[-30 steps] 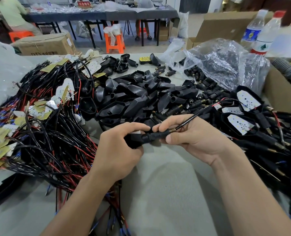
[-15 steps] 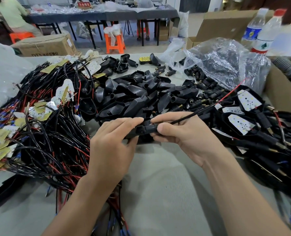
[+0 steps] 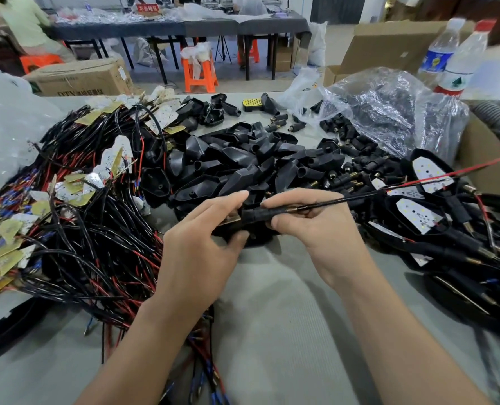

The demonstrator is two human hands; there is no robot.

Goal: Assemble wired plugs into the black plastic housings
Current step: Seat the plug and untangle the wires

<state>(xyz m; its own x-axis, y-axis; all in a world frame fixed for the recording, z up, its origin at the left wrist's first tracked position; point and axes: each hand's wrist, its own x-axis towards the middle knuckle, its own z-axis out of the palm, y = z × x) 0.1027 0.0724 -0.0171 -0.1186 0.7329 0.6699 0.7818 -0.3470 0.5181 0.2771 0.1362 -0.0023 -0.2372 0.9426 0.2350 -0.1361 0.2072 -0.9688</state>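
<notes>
The plug (image 3: 259, 213) is held just in front of the pile of housings (image 3: 243, 168), above the bench (image 3: 272, 317) and between the two hands. It is pinched by the right hand (image 3: 319, 229) between thumb and forefinger, with the other fingers curled beneath. The housing (image 3: 254, 239) being worked on is gripped by the left hand (image 3: 202, 249), forefinger laid over its top and thumb pressed up from below. Much of it is hidden by the fingers.

The long axis of the plug lies nearly level across the view. Its left end is set against the housing and its right end is tipped slightly upward. From that right end the wire (image 3: 345, 200) is drawn taut, up and away to the right of the pile, over the finished pieces (image 3: 418, 211) lying there. The housing thus lies directly to the left of the plug, on the same line.

The step in hand is judged to be the seating of the plug, and any further push would have to be made leftward along that axis. The right hand is the nearer to the plug, and the housing is braced by the left. How far the plug has entered cannot be told, since the joint is covered by the left forefinger. A tangle of loose wires (image 3: 82, 229) is heaped to the left of the pile.
</notes>
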